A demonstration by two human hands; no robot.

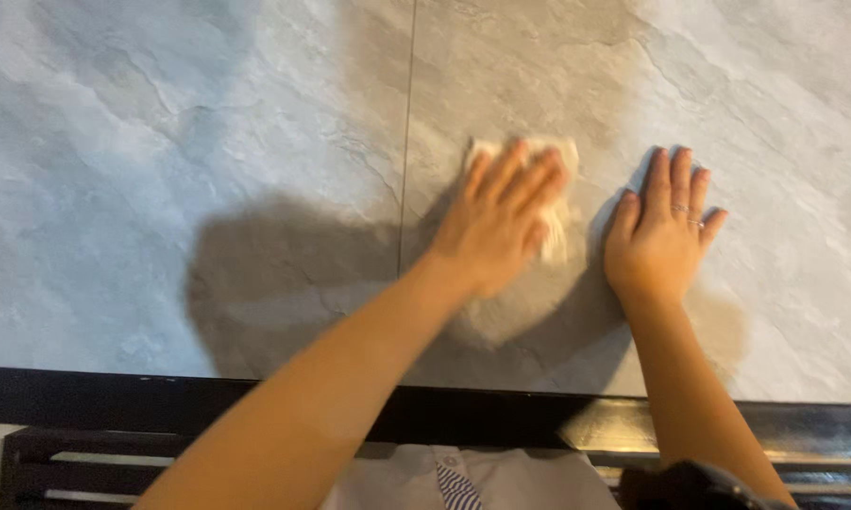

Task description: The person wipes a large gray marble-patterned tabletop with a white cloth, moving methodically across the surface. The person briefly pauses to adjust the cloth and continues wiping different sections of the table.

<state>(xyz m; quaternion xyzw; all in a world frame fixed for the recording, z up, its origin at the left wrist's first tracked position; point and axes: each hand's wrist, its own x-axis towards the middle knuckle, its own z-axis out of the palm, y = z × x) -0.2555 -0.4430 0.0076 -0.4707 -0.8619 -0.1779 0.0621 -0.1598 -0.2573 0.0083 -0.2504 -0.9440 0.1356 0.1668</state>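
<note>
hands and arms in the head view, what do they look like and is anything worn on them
Both forearms are bare, with no sleeves in view. The right hand wears thin rings on two fingers. The left hand shows no ring or band that can be made out, though it is blurred. No watch or bracelet shows on either wrist.

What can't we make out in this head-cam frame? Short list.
- White cloth, head view: mostly under the left hand; its full shape and fold are hidden.
- Left hand fingertips: motion-blurred, edges smeared.
- Rings on the right hand: too small to tell any detail.
- Stone-look tabletop: cut off by the top and side edges.
- Dark object at the bottom right: cut by the frame edge, kind unclear.
- Striped clothing: cut off below.
</note>
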